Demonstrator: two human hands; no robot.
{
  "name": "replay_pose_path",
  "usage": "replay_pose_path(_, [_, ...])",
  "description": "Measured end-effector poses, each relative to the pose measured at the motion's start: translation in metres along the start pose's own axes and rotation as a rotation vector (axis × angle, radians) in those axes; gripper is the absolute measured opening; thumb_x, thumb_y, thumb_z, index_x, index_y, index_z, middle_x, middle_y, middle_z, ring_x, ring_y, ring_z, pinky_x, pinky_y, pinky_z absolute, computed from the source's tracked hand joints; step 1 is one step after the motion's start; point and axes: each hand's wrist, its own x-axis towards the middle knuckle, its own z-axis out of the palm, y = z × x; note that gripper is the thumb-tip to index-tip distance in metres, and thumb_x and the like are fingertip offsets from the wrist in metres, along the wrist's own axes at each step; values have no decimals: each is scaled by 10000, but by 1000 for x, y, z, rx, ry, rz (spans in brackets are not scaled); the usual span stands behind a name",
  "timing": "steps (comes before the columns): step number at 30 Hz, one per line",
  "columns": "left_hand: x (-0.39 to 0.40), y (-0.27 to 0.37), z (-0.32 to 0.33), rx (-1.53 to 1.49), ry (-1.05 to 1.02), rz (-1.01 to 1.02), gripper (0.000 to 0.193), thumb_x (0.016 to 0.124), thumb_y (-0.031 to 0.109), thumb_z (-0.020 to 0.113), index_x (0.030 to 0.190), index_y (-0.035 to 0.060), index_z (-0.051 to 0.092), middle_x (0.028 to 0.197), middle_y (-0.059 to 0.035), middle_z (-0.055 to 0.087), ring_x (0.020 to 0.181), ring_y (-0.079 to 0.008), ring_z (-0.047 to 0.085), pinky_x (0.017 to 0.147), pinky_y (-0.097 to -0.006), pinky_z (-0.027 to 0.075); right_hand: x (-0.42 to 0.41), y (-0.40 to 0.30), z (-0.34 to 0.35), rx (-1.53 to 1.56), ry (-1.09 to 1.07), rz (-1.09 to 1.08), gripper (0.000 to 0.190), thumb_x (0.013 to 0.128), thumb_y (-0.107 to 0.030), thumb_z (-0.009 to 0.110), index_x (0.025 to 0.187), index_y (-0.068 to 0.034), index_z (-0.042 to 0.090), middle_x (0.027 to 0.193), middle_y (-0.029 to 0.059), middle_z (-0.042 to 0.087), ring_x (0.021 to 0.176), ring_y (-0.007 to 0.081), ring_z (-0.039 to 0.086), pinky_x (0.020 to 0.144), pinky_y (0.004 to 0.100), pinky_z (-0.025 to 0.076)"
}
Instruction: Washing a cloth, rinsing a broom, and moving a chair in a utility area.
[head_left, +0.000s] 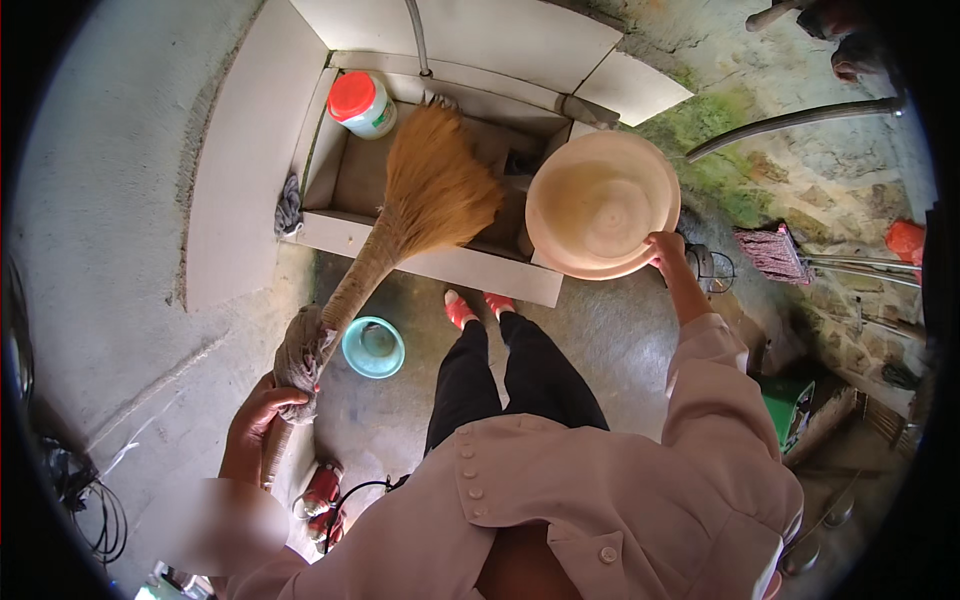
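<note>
My left hand (274, 409) grips a straw broom (442, 184) and a grey cloth (300, 360) around its handle. The broom slants up to the right, with its bristles over a tiled sink basin (420, 259). On the right, my right hand (666, 247) holds the rim of a wide pale orange plastic basin (600, 202), which is at the sink's right end. Its inside faces me and looks wet or stained. A white plastic tub with a red lid (361, 105) stands in the sink's back left corner.
A turquoise bowl (373, 347) stands on the floor left of my feet. A grey rag (288, 208) lies at the sink's left edge. A hose (795, 124), a pink mop head (772, 253) and a wire stand (709, 268) are on the right. Red shoes (322, 491) lie lower left.
</note>
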Motion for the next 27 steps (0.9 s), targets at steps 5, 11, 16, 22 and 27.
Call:
replay_pose_path(5, [-5,25,-2,325,1,58,539,639,68,748,1142,-41,589,955,-74,652,854,-177,622,813,-332,508,-5,-43,31,-154,36,-111,245,651,-55,725,872,28,660,834,160,646,691,290,663,559,399,585])
replay_pose_path(11, [-53,105,28,1509,313,332,435,559,188,759,982,97,707,1011,-149,594,872,-303,628,821,-377,531,-24,-102,52,-147,100,-198,306,637,-98,741,912,30,706,826,190,702,670,292,705,531,375,594])
replay_pose_path(16, [-87,126,33,1844,411,386,394,565,159,777,952,131,710,1047,-150,586,935,-294,613,812,-397,534,-29,-124,41,-244,79,-279,366,640,-92,730,973,50,673,908,218,685,777,311,708,602,410,615])
replay_pose_path(22, [-80,95,1,2257,606,748,188,644,67,740,812,144,703,1186,-200,570,931,-317,594,750,-416,502,-8,-128,39,-339,141,-246,354,654,-114,722,981,18,699,952,215,696,803,301,717,564,393,617])
replay_pose_path(27, [-64,83,-29,2352,667,910,85,717,91,670,750,165,695,1236,-226,567,933,-308,591,736,-398,487,-21,-131,64,-637,232,-495,354,672,-227,677,965,-31,705,999,208,691,904,365,682,803,426,552])
